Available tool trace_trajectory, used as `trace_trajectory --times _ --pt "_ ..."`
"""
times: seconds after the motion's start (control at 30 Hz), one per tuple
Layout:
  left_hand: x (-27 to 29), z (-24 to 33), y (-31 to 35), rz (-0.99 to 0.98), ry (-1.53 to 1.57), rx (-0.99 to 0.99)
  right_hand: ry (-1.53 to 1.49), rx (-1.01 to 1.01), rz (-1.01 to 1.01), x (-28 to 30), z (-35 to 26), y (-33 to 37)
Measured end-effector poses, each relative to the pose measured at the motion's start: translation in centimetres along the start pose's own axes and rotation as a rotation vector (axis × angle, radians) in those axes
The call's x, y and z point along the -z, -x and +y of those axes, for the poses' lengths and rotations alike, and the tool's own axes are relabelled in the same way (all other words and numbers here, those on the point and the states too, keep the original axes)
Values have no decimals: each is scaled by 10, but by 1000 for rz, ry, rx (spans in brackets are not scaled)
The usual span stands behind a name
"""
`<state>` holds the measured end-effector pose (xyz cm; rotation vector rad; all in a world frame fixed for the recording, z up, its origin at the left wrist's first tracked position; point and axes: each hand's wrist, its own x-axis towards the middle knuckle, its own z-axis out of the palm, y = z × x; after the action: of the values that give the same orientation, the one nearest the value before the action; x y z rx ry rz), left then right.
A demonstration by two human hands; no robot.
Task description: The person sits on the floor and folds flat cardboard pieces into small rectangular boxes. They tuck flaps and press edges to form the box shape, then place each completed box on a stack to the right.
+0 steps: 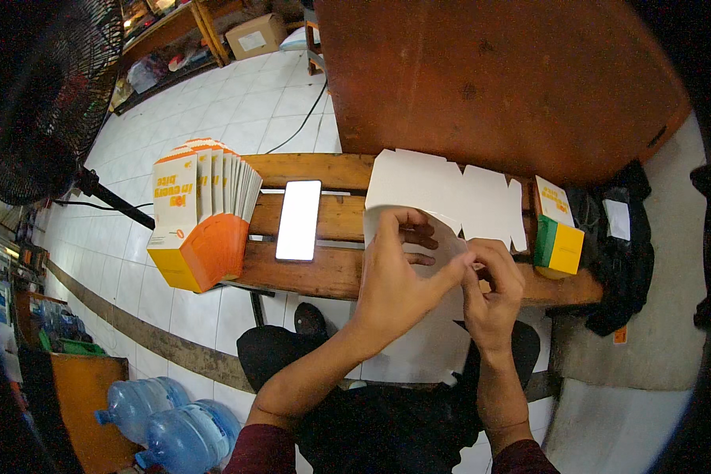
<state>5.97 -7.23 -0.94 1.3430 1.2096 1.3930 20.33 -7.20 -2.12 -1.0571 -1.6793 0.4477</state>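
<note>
A flat white cardboard box blank (426, 189) with cut flaps lies on the wooden bench in front of me, its near part reaching down towards my lap. My left hand (399, 276) is over the blank with fingers curled but apart, its thumb stretched to my right hand's fingertips. My right hand (494, 288) is closed in a pinch beside that thumb; whatever is between its fingertips is too small to make out. Left of the hands lies a phone (299, 221) with a bright white screen.
A fanned stack of orange, white and yellow cartons (201, 221) stands at the bench's left end. One green-and-yellow carton (558, 237) lies at the right, near a black bag (628, 245). A fan (47, 103) and blue water bottles (186, 434) are at left.
</note>
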Motion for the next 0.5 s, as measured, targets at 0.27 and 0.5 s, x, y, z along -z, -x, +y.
trace_trajectory --times 0.27,0.5 --pt "5 -16 -7 -76 496 453 -12 12 -88 7 15 4" --pt "8 -16 -10 -76 223 119 -148 -302 -27 13 23 5"
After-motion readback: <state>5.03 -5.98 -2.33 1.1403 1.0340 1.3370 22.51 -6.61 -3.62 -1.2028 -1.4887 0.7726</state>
